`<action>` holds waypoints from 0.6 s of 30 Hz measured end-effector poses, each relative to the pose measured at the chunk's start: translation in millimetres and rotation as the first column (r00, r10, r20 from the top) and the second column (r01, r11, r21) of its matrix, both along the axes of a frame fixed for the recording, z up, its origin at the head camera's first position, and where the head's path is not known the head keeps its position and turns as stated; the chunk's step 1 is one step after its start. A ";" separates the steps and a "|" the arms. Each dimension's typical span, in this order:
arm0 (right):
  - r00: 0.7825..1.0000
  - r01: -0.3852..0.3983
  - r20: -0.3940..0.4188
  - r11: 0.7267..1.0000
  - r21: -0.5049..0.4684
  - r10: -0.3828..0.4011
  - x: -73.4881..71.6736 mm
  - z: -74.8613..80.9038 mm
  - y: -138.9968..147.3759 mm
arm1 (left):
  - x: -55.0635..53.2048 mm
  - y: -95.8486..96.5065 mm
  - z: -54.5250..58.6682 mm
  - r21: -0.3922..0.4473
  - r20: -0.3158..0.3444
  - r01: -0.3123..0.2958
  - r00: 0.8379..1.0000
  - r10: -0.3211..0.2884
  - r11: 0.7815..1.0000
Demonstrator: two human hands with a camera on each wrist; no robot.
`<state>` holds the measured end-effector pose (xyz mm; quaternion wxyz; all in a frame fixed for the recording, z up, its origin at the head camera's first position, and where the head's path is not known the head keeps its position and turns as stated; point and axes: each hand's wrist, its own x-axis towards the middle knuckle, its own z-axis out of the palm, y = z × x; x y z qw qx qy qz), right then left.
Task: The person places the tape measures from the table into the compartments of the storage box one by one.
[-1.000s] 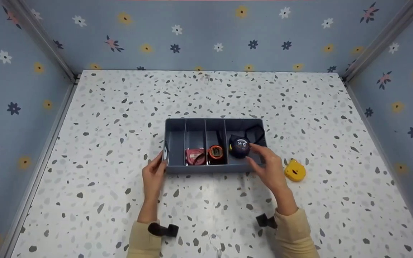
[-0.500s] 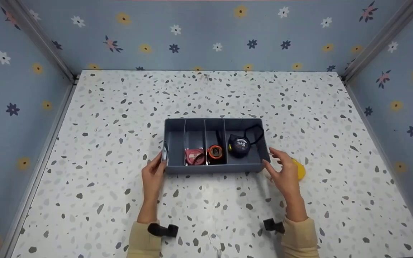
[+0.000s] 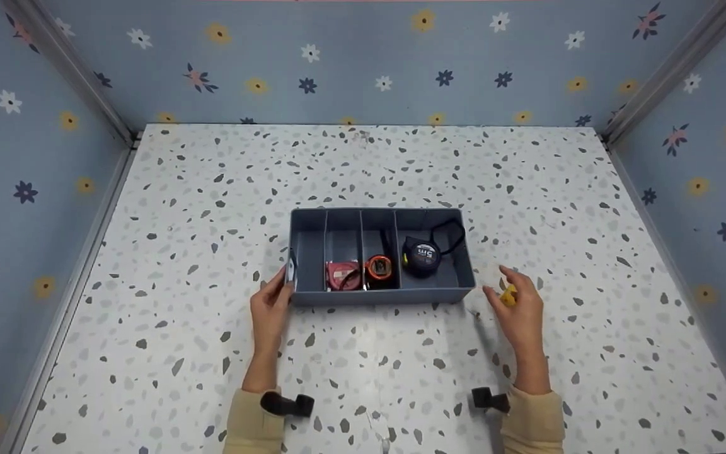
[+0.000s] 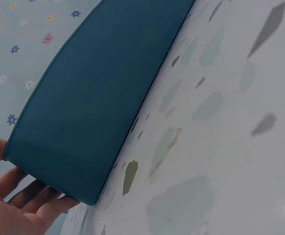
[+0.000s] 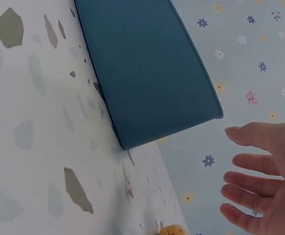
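Note:
A grey divided box (image 3: 375, 296) stands mid-table. My left hand (image 3: 270, 308) holds its left end, thumb at the rim and fingers against the outer end wall, as the left wrist view also shows. To the right of the box, my right hand (image 3: 522, 315) hovers with fingers spread, holding nothing. It partly covers a yellow tape measure (image 3: 509, 295) on the table. In the box's right compartment lies a black 5 m tape measure (image 3: 423, 258) with a wrist strap. A red-pink tape measure (image 3: 343, 275) and a round orange-and-black item (image 3: 379, 268) lie in the two middle compartments.
A slim light-and-dark item (image 3: 291, 272) sits against the left wall inside the leftmost compartment. Flowered blue panels (image 3: 363, 57) close in the speckled white table (image 3: 363, 167) at the back and both sides.
My right hand has drawn away from the black tape measure, past the box's right end, to over the yellow tape measure. The left hand has stayed on the box.

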<state>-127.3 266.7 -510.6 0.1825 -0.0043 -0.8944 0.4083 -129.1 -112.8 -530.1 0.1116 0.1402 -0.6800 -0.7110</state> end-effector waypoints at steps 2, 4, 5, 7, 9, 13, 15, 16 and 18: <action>0.998 0.030 0.048 1.000 -0.003 -0.029 0.1 -1.8 4.2 | 2.3 1.7 7.6 -0.001 0.002 0.001 1.000 -0.001 1.000; 0.994 0.055 0.097 0.998 0.006 -0.056 -0.5 -3.6 8.8 | 4.7 3.6 15.1 -0.002 -0.002 0.001 1.000 -0.001 1.000; 0.991 0.065 0.120 0.998 0.010 -0.065 -0.8 -4.5 11.1 | 5.3 4.4 17.8 -0.002 -0.005 0.001 1.000 -0.001 1.000; 0.983 0.083 0.162 0.996 0.020 -0.085 -1.6 -6.4 15.7 | 5.6 4.6 18.2 0.010 -0.014 0.002 1.000 -0.001 1.000; 0.974 0.100 0.203 0.995 0.028 -0.103 -1.9 -8.4 19.8 | 5.4 4.5 18.0 0.018 -0.022 0.002 1.000 -0.002 1.000; 0.951 0.124 0.279 0.992 0.037 -0.130 -2.4 -12.4 25.9 | 4.8 4.3 17.5 0.010 -0.022 -0.001 1.000 0.001 1.000; 0.946 0.129 0.296 0.991 0.038 -0.135 -2.6 -13.9 28.2 | 5.2 4.6 18.0 0.002 -0.019 -0.004 1.000 0.004 1.000; 0.943 0.132 0.303 0.991 0.037 -0.137 -2.7 -14.7 29.3 | 5.1 4.7 18.0 -0.004 -0.018 -0.006 1.000 0.006 1.000; 0.939 0.140 0.312 0.990 0.032 -0.143 -2.9 -16.1 31.7 | 5.2 4.8 18.0 -0.011 -0.017 -0.006 1.000 0.006 1.000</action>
